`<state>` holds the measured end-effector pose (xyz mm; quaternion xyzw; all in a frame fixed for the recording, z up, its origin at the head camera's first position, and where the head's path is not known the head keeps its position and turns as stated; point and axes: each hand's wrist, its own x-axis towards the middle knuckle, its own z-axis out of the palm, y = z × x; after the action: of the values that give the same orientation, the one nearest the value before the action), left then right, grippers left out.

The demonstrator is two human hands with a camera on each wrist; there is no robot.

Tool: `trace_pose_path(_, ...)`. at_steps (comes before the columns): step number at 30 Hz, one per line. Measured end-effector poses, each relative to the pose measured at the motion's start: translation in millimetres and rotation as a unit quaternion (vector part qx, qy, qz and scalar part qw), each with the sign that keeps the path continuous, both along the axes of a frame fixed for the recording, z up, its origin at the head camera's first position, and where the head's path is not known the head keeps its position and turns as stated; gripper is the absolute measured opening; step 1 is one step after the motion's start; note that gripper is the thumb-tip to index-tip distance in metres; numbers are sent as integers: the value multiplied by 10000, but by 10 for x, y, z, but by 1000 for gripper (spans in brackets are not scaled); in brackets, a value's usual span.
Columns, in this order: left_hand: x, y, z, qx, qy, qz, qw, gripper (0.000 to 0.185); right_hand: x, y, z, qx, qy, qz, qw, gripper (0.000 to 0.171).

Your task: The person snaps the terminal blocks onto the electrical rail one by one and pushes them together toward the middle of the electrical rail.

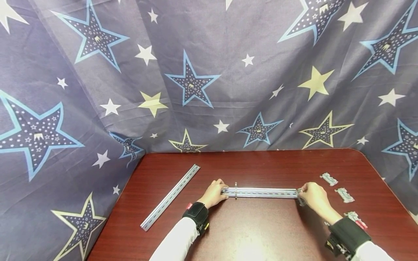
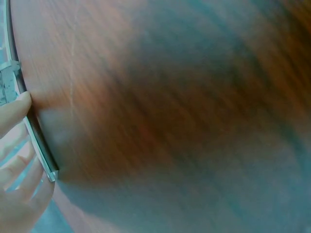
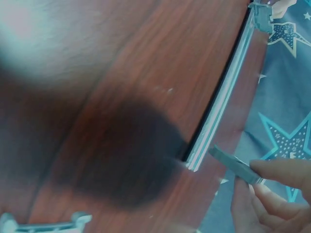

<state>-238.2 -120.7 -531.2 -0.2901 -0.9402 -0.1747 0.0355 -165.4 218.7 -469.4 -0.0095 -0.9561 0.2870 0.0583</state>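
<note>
A slotted metal rail [image 1: 261, 192] lies crosswise on the dark red table [image 1: 254, 232]. My left hand [image 1: 218, 192] grips its left end; in the left wrist view the thumb [image 2: 14, 112] presses the rail's edge [image 2: 39, 141]. A small clip [image 1: 236, 190] sits on the rail just right of that hand. My right hand [image 1: 305, 195] is at the rail's right end. In the right wrist view its fingers [image 3: 274, 172] pinch a small grey clip [image 3: 235, 166] just off the end of the rail [image 3: 221, 107].
A second metal rail [image 1: 171, 196] lies diagonally on the table's left side. Three small grey clips [image 1: 328, 179] [image 1: 344, 195] [image 1: 356, 218] lie to the right of my right hand. A star-patterned curtain [image 1: 209, 72] closes off the back and sides.
</note>
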Motion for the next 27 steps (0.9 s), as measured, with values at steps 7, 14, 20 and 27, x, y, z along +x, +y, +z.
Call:
trace_pose_path(7,-4,9,5,-40,72,-40,10000,32,-83,-135,73,-138,-50,83,9999,7)
trace_pose_path(14,14,18,44,-70,47,12,10000,31,-164,-270,132,-193,-20,108,9998,7)
trace_pose_path(20,28,29,59,-44,-11,106,9999,32,-216,-400,159,-359,-28,138,9993,8)
trace_pose_path(27,36,31,63,-91,-31,153,9998,33,-259,-543,155,-491,-19,88,9988,7)
